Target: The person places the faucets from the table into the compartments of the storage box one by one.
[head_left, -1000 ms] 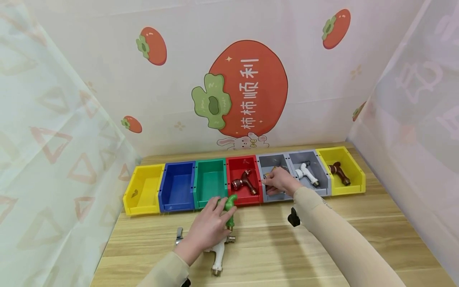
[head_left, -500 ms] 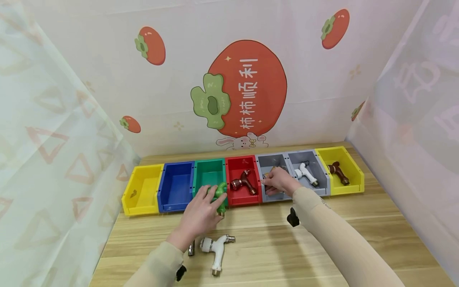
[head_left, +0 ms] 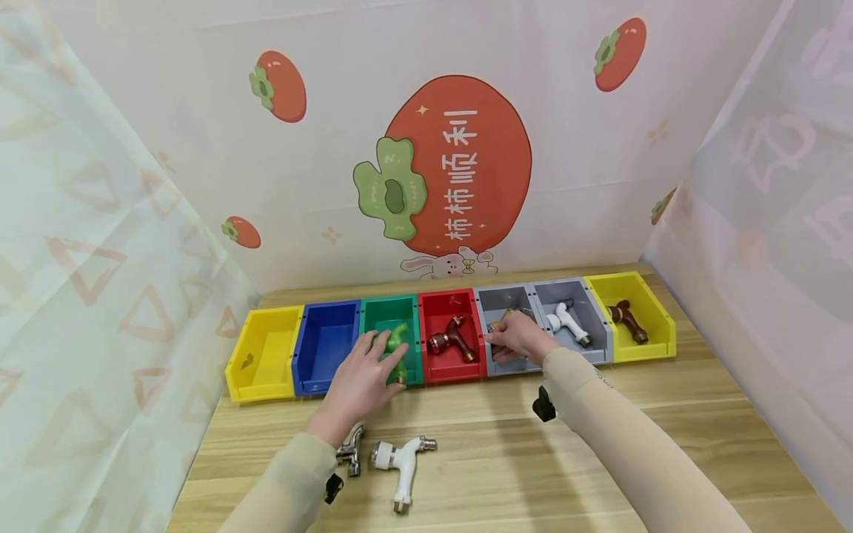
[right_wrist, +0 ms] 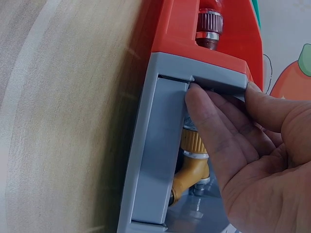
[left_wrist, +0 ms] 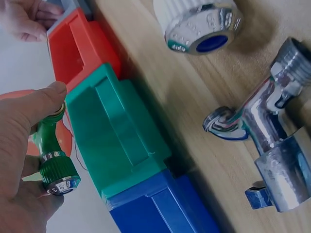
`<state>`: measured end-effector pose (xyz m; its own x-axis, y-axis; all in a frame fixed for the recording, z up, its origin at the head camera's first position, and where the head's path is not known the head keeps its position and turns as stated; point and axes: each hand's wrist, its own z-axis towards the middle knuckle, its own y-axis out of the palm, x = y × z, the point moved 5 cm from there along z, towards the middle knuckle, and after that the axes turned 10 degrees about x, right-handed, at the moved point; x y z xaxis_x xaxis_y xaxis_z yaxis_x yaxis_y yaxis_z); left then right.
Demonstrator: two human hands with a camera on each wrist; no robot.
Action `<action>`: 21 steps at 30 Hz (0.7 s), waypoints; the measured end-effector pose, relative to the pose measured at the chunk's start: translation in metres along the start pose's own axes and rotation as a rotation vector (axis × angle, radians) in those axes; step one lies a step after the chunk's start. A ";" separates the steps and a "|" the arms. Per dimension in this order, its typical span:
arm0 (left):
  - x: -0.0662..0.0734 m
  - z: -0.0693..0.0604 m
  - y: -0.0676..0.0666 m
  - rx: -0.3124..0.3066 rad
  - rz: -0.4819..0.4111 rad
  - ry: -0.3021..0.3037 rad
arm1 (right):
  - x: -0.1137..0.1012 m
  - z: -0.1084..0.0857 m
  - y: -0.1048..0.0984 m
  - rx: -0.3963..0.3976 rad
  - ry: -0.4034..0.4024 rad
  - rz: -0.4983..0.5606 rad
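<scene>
In the head view my left hand (head_left: 360,381) holds a green faucet (head_left: 400,369) at the front of the green bin (head_left: 389,301). The left wrist view shows the thumb and fingers around the green faucet (left_wrist: 47,138), beside the green bin (left_wrist: 121,131). My right hand (head_left: 523,337) is at the left grey bin. In the right wrist view, this hand (right_wrist: 257,150) pinches the side wall of the grey bin (right_wrist: 158,150), its fingers inside and thumb at the edge. A yellow-orange faucet (right_wrist: 192,170) lies within, partly hidden by the fingers.
White faucet (head_left: 406,470) and chrome faucet (head_left: 353,451) lie on the wooden table in front. The red bin (head_left: 429,370) and right yellow bin (head_left: 668,348) hold brown faucets, the right grey bin (head_left: 603,355) a white one. Blue (head_left: 300,370) and left yellow (head_left: 235,370) bins stand left.
My left hand has carried the green faucet from above the table faucets up and left to the green bin, uncovering the white and chrome faucets. The right hand stays in place.
</scene>
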<state>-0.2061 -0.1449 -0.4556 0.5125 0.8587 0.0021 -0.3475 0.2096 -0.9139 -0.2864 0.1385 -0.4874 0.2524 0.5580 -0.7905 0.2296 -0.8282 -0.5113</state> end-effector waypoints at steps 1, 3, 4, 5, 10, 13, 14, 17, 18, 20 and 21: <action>-0.001 0.001 0.000 -0.002 -0.002 -0.005 | 0.000 0.000 0.000 0.000 0.000 0.002; -0.003 0.003 0.001 -0.006 -0.004 -0.012 | 0.001 0.001 0.000 -0.001 -0.003 0.003; -0.004 0.004 0.001 -0.009 -0.004 -0.015 | 0.001 0.001 0.000 -0.002 -0.005 0.003; -0.005 0.005 0.002 -0.011 -0.003 -0.017 | 0.001 0.001 0.000 0.000 -0.006 0.004; -0.009 0.010 0.007 -0.021 0.002 -0.028 | 0.000 0.001 0.000 0.004 -0.010 0.001; -0.011 0.013 0.009 -0.019 -0.002 -0.035 | 0.000 0.001 0.000 0.001 -0.010 -0.001; -0.012 0.014 0.010 -0.020 -0.004 -0.038 | 0.000 0.001 0.000 0.001 -0.010 -0.004; -0.014 0.017 0.012 -0.030 -0.009 -0.052 | 0.000 0.000 0.000 0.001 -0.006 -0.001; -0.015 0.017 0.012 -0.036 -0.009 -0.057 | 0.000 0.000 0.000 0.000 -0.005 0.000; -0.016 0.019 0.014 -0.044 -0.002 -0.065 | 0.000 0.000 0.000 0.001 -0.004 0.004; -0.017 0.019 0.014 -0.046 0.003 -0.068 | 0.000 0.000 0.000 0.002 -0.003 0.008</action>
<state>-0.2348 -0.1476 -0.4608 0.4560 0.8896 0.0254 -0.3115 0.1863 -0.9318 -0.2866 0.1389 -0.4875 0.2513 0.5515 -0.7954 0.2256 -0.8325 -0.5060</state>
